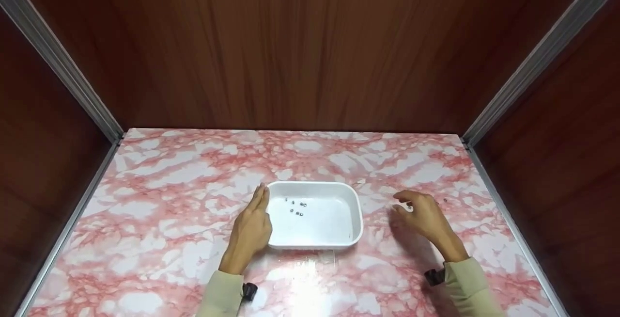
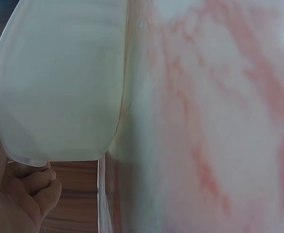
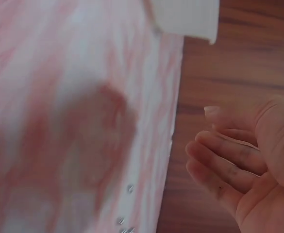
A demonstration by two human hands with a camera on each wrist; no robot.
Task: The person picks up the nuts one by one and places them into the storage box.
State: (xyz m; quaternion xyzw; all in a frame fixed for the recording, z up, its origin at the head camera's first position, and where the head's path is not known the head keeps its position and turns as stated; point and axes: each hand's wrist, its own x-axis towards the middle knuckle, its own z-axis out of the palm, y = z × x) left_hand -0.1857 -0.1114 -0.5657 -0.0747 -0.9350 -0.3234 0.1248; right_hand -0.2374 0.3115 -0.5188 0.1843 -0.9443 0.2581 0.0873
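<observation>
A white rectangular tray (image 1: 334,215) with rounded corners sits on the table in the head view. Several small silvery bead-like pieces (image 1: 297,213) lie in its left half. My left hand (image 1: 252,225) rests along the tray's left side with its fingers extended; the left wrist view has its fingers (image 2: 47,189) right at the tray's end. To the right of the tray, my right hand (image 1: 424,215) hovers over the table, thumb and fingers bent loosely and apart. Nothing shows in its palm in the right wrist view. More small silvery pieces (image 3: 130,188) lie on the table near it.
The table (image 1: 169,181) has a glossy red and white marbled top. Dark wood panels (image 1: 310,50) enclose it at the back and both sides, with grey metal strips (image 1: 533,50) at the corners. Black bands (image 1: 249,292) sit at both wrists.
</observation>
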